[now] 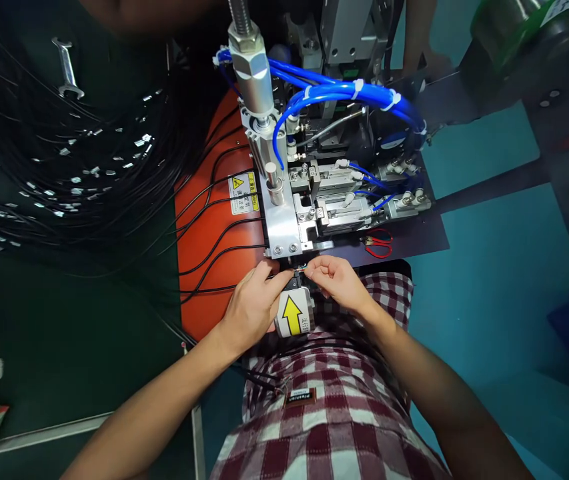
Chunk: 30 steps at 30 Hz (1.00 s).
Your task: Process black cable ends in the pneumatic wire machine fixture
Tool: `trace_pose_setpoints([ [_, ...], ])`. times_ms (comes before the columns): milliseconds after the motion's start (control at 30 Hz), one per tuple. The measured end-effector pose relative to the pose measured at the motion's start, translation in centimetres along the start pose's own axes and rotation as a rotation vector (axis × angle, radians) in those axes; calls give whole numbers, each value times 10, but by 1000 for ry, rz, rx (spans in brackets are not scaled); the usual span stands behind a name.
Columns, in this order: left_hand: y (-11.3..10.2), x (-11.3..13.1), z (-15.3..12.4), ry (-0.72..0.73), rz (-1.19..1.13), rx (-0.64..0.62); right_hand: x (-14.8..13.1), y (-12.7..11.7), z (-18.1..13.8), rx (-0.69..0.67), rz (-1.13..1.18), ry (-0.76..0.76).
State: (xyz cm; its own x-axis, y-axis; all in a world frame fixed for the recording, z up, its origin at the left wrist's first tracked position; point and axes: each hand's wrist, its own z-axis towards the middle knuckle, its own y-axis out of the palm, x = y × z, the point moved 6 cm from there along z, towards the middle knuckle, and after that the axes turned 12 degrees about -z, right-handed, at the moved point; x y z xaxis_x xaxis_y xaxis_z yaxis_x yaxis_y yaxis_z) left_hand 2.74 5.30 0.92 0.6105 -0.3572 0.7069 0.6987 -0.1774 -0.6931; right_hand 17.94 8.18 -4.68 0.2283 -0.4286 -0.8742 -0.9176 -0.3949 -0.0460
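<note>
My left hand (253, 300) and my right hand (335, 280) meet at the near end of a metal machine (284, 230). Thumb and finger of the left hand are pinched by the end of a black cable (214, 291). Fine coloured wires (301, 269) show between the two hands, and the right fingertips pinch their other end. Just below sits a round white part with a yellow arrow (292, 315). Several more black cables run across the orange plate (204, 260) into the machine's left side.
A large bundle of black cables (129, 180) with pale ends lies at the left. Beyond it is a wrench (68, 70). Blue air tubes (349, 92) arch over the machine. Red-handled snips (379, 244) lie to its right. A person's arm (417, 40) shows at the back.
</note>
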Motion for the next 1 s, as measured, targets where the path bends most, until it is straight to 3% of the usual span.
trace_pose_setpoints([
  [400,-1,2,1,-6,-15,-4,1,13,-8,322,164,-59],
  [1000,-5,10,7,47,46,5,9,15,-2,235,129,-59],
])
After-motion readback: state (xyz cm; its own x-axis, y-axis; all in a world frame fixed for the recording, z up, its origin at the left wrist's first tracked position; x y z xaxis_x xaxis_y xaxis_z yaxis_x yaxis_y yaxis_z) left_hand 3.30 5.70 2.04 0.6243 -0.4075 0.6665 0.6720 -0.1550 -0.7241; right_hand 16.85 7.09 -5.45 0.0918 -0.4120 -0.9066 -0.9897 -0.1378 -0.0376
